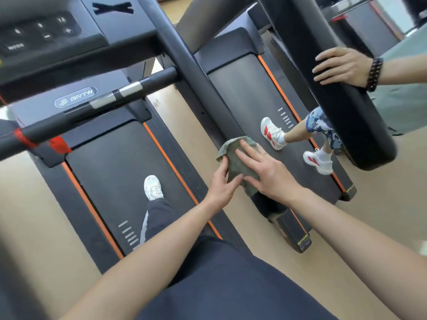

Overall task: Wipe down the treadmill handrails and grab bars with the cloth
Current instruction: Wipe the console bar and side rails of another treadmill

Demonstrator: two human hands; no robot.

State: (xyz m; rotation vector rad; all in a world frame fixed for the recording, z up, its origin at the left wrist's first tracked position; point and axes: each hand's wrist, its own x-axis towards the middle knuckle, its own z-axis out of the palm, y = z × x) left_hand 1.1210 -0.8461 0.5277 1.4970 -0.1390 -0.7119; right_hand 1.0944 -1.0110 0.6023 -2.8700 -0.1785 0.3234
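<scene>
A grey-green cloth (238,158) is draped over the black right handrail (201,88) of my treadmill, near its rear end. My right hand (263,170) lies flat on top of the cloth with straight fingers, pressing it onto the rail. My left hand (223,183) holds the cloth's near edge from the left side, thumb and fingers pinching the fabric. The front grab bar (129,90) with silver sensor bands crosses below the console.
The console (41,33) is at upper left. A red cord (23,138) is tied on the left bar. My white shoe (153,188) stands on the belt. Another person walks on the neighbouring treadmill, a hand (342,65) on its handrail (346,107).
</scene>
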